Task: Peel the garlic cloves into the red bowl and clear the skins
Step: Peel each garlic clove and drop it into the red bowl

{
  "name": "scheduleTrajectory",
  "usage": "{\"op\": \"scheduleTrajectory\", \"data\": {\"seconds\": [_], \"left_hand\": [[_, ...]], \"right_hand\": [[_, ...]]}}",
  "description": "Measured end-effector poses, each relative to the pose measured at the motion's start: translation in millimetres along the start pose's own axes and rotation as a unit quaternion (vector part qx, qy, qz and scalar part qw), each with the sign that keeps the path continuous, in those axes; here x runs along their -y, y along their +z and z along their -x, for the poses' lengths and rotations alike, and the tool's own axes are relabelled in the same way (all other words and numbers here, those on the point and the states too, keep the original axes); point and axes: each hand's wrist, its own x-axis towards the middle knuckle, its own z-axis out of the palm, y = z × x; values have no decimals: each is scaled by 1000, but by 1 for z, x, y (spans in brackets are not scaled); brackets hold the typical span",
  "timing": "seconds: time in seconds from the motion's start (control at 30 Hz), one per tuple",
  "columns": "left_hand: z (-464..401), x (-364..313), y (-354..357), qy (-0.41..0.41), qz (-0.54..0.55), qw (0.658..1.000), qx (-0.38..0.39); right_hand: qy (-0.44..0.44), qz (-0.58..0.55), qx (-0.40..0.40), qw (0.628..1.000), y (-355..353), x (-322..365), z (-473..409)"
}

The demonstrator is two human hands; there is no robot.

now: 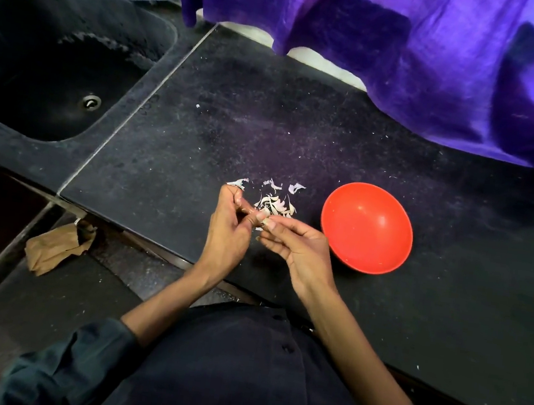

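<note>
Two hands are meeting over the front of the dark speckled stone desk (269,109), and we're working at something small between them. We're curling our left hand (227,228) with its fingertips bunched around a little pale garlic clove (262,220), though most of it is hidden so we can't tell how much skin is on it. Our right hand (297,249) is pinching at the same clove from the other side with thumb and forefinger, the other fingers loosely bent.

Just beyond the fingertips we're looking at a small heap of papery white garlic skins (275,205) lying on the desk, with a few loose scraps scattered a bit further back. We're seeing the round red plastic bowl (366,228) sitting upright just to the right of our right hand, near the skins but not touching them; nothing but a few specks is showing inside it.

Off to the left a black sink basin (56,78) is sinking into the counter, a purple cloth (409,52) is hanging along the back, and a crumpled brown paper bag (54,249) is lying on the floor.
</note>
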Motion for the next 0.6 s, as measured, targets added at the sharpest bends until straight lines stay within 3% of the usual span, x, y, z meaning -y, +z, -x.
{"op": "scheduleTrajectory", "data": {"seconds": [0.17,0.3,0.4,0.47,0.5,0.53,0.6], "left_hand": [[-3,4,3,-74,39,996,-24],[-6,0,8,-151,147,977,-32],[-5,-1,5,-150,138,978,-32],[-5,0,4,-142,120,982,-36],[-4,2,3,-131,101,986,-36],[-4,3,2,-118,79,989,-35],[-5,4,-1,-97,52,993,-33]], "right_hand": [[-166,181,-22,969,4,-1,0],[-344,374,-30,861,-5,-9,-6],[-415,448,-6,792,-11,-12,-8],[-435,470,5,768,-12,-12,-8],[-430,471,4,771,-12,-11,-8],[-402,454,-5,796,-10,-10,-8],[-239,321,-19,916,-3,-3,-8]]}}
